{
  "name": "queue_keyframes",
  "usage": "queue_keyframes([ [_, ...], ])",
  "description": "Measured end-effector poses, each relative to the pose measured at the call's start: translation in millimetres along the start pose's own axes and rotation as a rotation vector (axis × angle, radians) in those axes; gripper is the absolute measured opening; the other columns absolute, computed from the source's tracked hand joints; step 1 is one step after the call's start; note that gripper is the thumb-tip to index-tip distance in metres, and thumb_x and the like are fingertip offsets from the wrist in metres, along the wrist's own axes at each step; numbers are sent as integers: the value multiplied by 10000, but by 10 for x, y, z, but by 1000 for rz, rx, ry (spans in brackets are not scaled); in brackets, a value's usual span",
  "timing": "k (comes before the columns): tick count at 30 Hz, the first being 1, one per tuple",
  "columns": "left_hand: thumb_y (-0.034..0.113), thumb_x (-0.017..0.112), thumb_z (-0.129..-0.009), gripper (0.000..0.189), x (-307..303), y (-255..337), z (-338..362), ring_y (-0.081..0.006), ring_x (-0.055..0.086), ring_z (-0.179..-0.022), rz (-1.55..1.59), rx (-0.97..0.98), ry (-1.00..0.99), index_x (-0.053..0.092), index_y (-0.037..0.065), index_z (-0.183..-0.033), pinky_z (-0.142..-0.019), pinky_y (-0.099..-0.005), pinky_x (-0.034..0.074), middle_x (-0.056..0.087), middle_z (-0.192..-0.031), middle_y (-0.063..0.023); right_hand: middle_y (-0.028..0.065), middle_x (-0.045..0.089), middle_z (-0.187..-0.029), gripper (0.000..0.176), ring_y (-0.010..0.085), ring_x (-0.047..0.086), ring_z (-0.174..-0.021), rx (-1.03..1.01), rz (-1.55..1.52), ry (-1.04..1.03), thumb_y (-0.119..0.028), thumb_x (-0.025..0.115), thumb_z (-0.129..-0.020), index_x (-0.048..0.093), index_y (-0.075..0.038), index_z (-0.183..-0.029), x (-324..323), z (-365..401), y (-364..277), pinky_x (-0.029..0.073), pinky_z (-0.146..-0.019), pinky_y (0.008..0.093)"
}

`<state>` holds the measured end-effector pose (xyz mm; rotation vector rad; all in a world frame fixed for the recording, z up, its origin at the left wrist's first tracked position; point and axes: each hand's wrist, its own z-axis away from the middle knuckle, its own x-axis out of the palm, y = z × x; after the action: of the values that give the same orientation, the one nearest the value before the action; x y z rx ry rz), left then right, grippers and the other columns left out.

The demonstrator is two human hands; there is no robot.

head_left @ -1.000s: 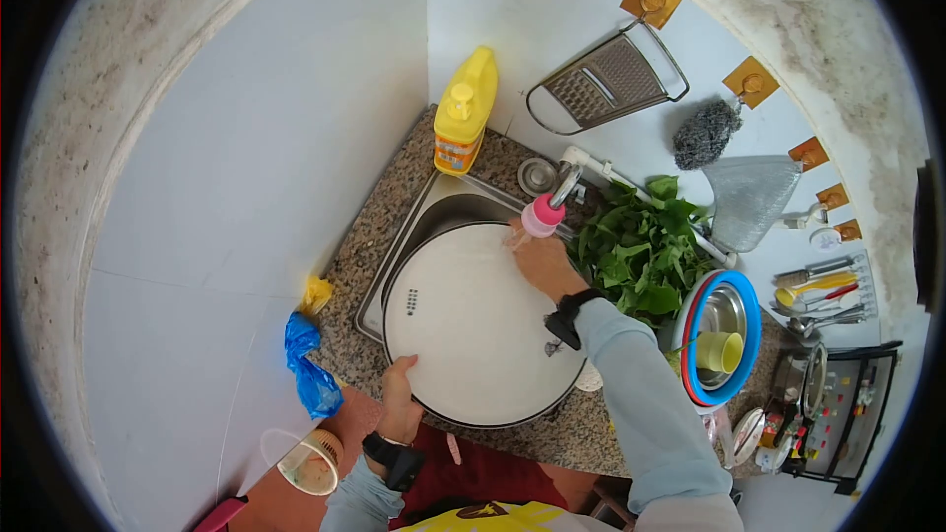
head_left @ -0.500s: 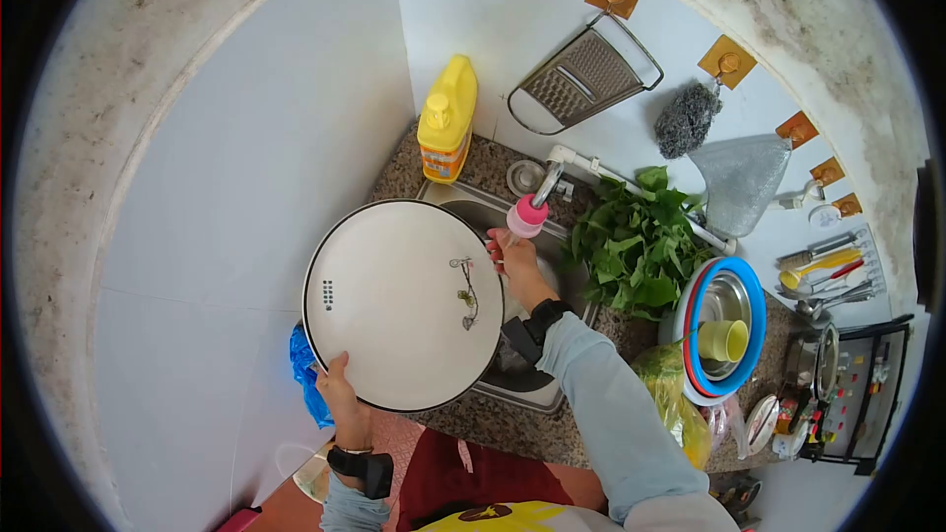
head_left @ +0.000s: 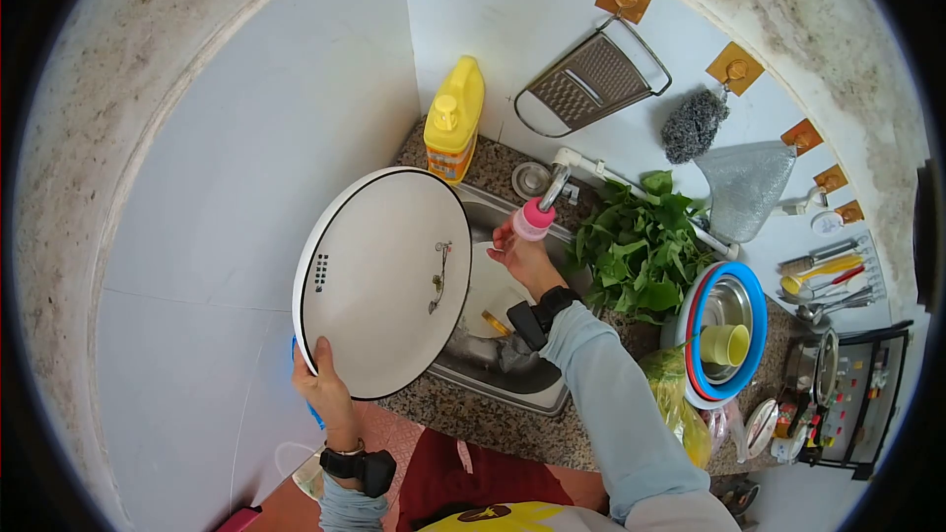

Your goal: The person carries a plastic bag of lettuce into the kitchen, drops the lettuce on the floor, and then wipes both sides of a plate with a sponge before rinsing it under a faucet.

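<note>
My left hand point(head_left: 323, 386) is closed on the lower left rim of a large white plate point(head_left: 379, 305) with a black edge and a small printed plant design. The plate is tilted, its left side raised, over the left part of the metal sink point(head_left: 527, 396). My right hand point(head_left: 522, 254) is right beside the pink faucet nozzle point(head_left: 534, 220), off the plate, with its fingers loosely bent and apart. Whether it touches the nozzle is hard to tell. In the sink, a whitish dish and a yellow-brown item point(head_left: 496, 323) show beyond the plate.
A yellow detergent bottle point(head_left: 454, 120) stands behind the sink. Leafy greens point(head_left: 641, 246) and stacked basins point(head_left: 757, 320) with a yellow-green cup point(head_left: 724, 344) lie to the right. A grater point(head_left: 591, 81) and steel-wool scrubber point(head_left: 694, 125) hang on the wall.
The plate has tilted and moved left, uncovering more of the sink. My right hand has come away from the plate's edge and stays by the nozzle.
</note>
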<state>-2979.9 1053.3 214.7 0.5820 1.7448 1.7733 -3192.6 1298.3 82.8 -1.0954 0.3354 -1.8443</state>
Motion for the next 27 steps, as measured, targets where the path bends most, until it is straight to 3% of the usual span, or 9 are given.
queue_keyframes([
  [4,130,553,-921,225,-11,99,-23,-77,519,-738,-178,149,-22,599,-43,-1056,-665,-223,423,621,-852,-23,18,590,-742,211,134,555,-587,-42,111,-77,-302,473,-961,533,-100,-977,51,136,-21,511,-641,358],
  [6,119,563,-913,224,-28,120,-26,-79,523,-731,-229,192,-4,604,-40,-1064,-658,-225,428,627,-847,-29,28,594,-757,232,153,607,-649,-130,464,-62,-303,473,-963,533,-89,-1028,91,235,-68,513,-633,346],
  [10,75,591,-884,233,-34,229,-29,-90,542,-716,-403,360,36,617,-25,-1092,-645,-236,446,648,-852,-58,43,611,-761,252,168,646,-720,-137,491,-62,-308,478,-959,545,-71,-1017,-145,95,36,506,-609,325],
  [13,63,601,-871,236,-75,245,-25,-94,552,-727,-447,379,20,621,-22,-1090,-655,-234,452,653,-868,-81,96,635,-733,338,221,647,-764,-187,716,-45,-348,454,-964,585,-38,-995,-343,43,136,511,-691,347],
  [15,67,599,-873,240,-80,218,-28,-94,552,-727,-436,382,24,620,-24,-1095,-657,-233,453,653,-865,-76,129,666,-822,399,263,640,-851,-206,1318,80,-391,450,-943,607,-35,-1026,-425,92,133,480,-782,359],
  [19,75,595,-878,243,-41,183,-21,-87,547,-725,-381,309,15,618,-26,-1097,-656,-232,452,649,-863,-57,143,666,-922,441,289,619,-907,-221,1345,22,-432,451,-913,617,-52,-1063,-455,238,83,444,-843,335],
  [22,84,592,-884,240,-49,27,-31,-81,540,-735,-311,160,-34,617,-30,-1094,-663,-222,443,645,-864,-43,113,648,-997,530,272,597,-962,-294,1244,84,-539,473,-874,580,-108,-1162,-551,239,193,449,-778,388],
  [24,88,594,-886,236,-2,-101,-38,-78,536,-744,-212,107,-49,619,-24,-1092,-671,-215,435,644,-866,-40,84,562,-1208,615,270,540,-1070,73,917,41,-573,495,-854,482,-141,-1291,-354,449,110,453,-795,434],
  [27,94,599,-887,229,70,-370,-54,-72,526,-759,-42,-27,-54,631,10,-1098,-694,-211,425,640,-876,-32,60,453,-1324,668,280,467,-1173,271,924,1,-569,507,-856,367,-163,-1368,-289,581,82,455,-815,494],
])
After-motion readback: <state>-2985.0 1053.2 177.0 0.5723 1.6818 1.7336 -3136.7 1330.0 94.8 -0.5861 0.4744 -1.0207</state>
